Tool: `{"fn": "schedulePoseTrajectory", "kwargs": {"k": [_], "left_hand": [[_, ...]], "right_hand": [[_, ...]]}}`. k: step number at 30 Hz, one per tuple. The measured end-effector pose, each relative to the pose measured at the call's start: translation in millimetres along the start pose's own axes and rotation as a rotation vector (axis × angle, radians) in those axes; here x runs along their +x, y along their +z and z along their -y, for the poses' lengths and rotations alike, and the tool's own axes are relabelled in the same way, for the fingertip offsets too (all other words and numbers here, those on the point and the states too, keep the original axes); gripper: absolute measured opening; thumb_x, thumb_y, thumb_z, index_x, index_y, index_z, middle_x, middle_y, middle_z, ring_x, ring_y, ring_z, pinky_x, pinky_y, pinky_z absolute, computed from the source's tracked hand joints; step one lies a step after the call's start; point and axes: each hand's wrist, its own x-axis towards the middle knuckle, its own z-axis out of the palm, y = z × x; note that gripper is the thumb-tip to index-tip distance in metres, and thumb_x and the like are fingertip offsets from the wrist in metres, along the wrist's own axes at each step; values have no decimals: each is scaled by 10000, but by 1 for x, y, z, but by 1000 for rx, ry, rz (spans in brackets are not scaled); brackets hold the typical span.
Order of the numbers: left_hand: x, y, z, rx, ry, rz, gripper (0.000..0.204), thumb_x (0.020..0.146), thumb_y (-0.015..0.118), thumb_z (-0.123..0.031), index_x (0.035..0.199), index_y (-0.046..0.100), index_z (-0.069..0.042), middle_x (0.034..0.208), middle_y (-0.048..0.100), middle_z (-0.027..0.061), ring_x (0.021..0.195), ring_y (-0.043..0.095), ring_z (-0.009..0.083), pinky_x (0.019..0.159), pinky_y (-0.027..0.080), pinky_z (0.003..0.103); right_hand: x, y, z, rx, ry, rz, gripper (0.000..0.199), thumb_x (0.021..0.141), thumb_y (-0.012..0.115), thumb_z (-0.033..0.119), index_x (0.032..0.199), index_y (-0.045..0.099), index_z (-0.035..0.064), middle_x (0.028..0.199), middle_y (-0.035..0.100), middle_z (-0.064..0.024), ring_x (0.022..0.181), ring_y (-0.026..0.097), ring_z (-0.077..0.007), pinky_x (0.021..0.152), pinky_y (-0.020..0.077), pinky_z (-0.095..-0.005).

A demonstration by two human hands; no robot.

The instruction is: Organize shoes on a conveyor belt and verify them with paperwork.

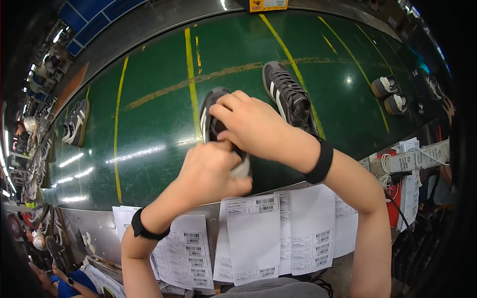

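A dark grey sneaker with white side stripes lies on the green conveyor belt in front of me, toe pointing away. My left hand is closed at its heel end, fingers curled. Across the laces and upper reaches my right hand, its fingers bent and pressed together on the shoe. Both hands meet over the shoe opening, so the laces there are mostly hidden. To the right rests another dark sneaker with laces and white stripes, apart from my hands.
Printed label sheets hang along the near metal edge. More sneakers stand on the belt, a pair at right and one at left. A yellow box is at the far side. Other people's hands show at lower left and far right.
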Motion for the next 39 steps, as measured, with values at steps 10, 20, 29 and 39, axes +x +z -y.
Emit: {"fn": "schedulePoseTrajectory", "kwargs": {"k": [10, 20, 29, 39], "left_hand": [[-51, -54, -85, -349, 152, 333, 277, 645, 730, -241, 654, 549, -31, 990, 641, 220, 625, 593, 290, 563, 514, 370], [-50, -42, -101, -218, 39, 374, 363, 503, 795, -326, 618, 640, -19, 1084, 663, 270, 758, 695, 275, 679, 604, 373], [4, -8, -58, 364, -51, -150, 339, 690, 804, -169, 912, 641, 29, 1209, 618, 212, 1022, 610, 365, 841, 497, 410], [43, 46, -203, 176, 417, 803, 411, 797, 753, -222, 1118, 600, -15, 1181, 609, 200, 1036, 614, 375, 842, 513, 409]], "right_hand": [[-47, -11, 46, 513, 109, -175, 56, 743, 649, -42, 790, 650, -12, 638, 644, -79, 509, 591, -217, 484, 464, -318], [-56, -27, 36, 999, 698, 39, 107, 862, 717, 62, 805, 711, -29, 701, 673, -14, 622, 521, -21, 539, 400, -207], [-253, -159, 67, 162, 1023, -319, 288, 829, 730, 111, 1067, 664, -36, 925, 710, -148, 852, 691, -167, 760, 520, -286], [-412, -91, 130, -144, 1354, -4, 489, 782, 785, 237, 1134, 591, -42, 1034, 596, -199, 947, 595, -383, 814, 486, -446]]}}
